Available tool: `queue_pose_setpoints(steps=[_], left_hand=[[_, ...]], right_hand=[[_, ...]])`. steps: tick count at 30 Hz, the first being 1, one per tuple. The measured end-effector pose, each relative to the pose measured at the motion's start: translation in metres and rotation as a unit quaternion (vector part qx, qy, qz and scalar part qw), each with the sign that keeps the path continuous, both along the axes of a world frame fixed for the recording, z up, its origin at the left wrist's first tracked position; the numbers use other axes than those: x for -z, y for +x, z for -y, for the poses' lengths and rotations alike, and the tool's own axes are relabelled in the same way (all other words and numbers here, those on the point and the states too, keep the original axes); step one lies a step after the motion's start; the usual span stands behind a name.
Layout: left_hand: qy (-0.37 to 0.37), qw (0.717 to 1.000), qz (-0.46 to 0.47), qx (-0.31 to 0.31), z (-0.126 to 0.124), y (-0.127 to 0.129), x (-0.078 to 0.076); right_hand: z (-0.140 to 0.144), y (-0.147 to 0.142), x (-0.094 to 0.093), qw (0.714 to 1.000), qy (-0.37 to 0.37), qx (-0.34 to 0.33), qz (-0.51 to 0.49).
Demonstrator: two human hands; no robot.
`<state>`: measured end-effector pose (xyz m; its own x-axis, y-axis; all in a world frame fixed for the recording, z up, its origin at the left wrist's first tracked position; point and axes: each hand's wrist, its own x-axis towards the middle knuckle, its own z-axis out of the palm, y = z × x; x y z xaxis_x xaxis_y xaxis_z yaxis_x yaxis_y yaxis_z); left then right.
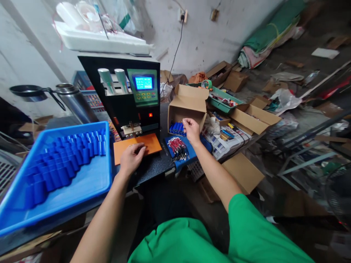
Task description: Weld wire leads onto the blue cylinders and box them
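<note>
Blue battery cells (177, 128) sit in a row at the mouth of an open cardboard box (187, 103), just right of the spot welder (128, 95). Right hand (191, 130) fingers curl onto that row; whether it actually grips a cell, can't tell. Left hand (132, 158) rests flat, loosely open, on the orange pad (137, 145) below the welder head. Bundle of red-wired leads (178, 149) lies on a blue mat (189, 153) beside the right wrist. One blue tray (90, 182) on the tabletop (153, 166) at left holds many blue sleeves, too many to count. Tray's near corner is cut off.
</note>
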<state>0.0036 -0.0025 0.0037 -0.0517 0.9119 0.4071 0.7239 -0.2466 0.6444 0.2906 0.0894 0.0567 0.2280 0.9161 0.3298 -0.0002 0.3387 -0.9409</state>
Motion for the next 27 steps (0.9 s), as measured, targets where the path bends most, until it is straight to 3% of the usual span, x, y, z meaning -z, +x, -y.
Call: queue_pose_setpoints(steps=[7,14,22,27], left_hand=[[0.013,0.989,0.149,-0.001,0.022,0.009,-0.013],[0.055,0.989,0.135,0.007,0.053,0.036,-0.032],[0.058,0.977,0.203,0.000,0.050,0.037,-0.023],[0.026,0.955,0.295,0.003,0.050,0.032,-0.016]], right_hand=[[0.042,-0.045,-0.005,0.994,-0.008,-0.101,-0.027],[0.072,-0.080,0.001,0.976,-0.064,-0.174,-0.118],[0.087,-0.105,0.007,0.944,-0.128,-0.214,-0.218],[0.090,-0.109,0.016,0.948,-0.136,-0.227,-0.175]])
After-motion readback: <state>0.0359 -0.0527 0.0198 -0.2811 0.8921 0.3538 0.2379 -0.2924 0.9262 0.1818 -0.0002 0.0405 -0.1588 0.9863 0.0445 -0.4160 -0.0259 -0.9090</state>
